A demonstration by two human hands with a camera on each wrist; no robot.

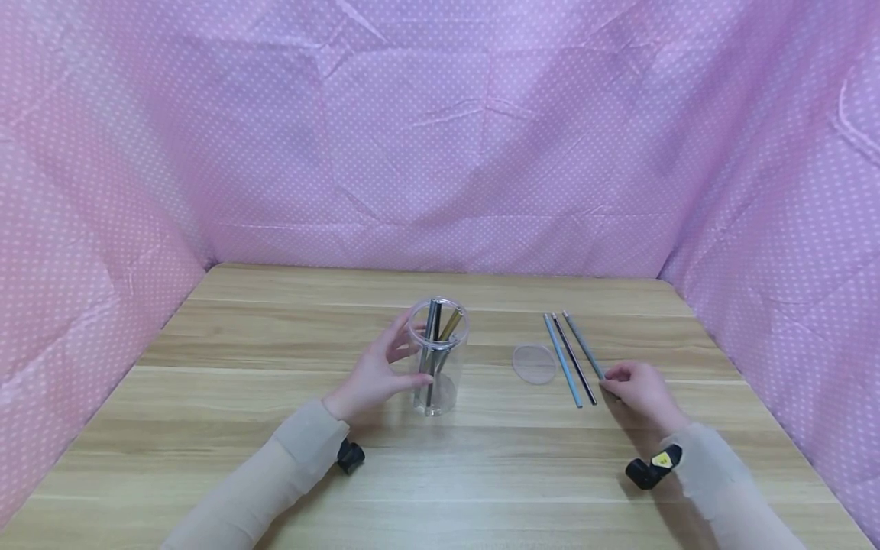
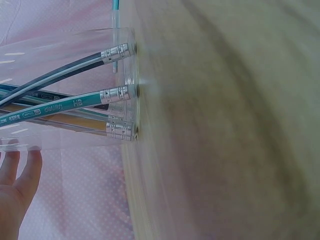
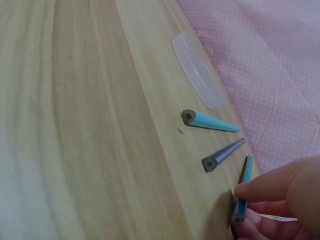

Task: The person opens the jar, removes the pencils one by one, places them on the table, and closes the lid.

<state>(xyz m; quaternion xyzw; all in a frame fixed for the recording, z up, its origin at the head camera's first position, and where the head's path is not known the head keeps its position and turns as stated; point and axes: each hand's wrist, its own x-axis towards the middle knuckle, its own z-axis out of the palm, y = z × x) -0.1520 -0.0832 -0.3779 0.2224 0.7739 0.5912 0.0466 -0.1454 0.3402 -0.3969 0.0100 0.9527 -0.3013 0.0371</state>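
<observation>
Pale sleeves (image 1: 264, 485), left grip (image 1: 371, 373) around clear cup (image 1: 459, 370) of pencils (image 1: 431, 330), right grip (image 1: 638, 391) narrow on teal pencil (image 1: 583, 345)

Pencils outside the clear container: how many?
3: light-blue pencil right of the clear disc, dark pencil next to it, blue-green pencil farthest right, pinched by the right hand. No others show out there.

we curve our left hand (image 1: 371, 378) and pinch with our right hand (image 1: 642, 393), both our sleeved forearms (image 1: 264, 481) angling inward
</observation>
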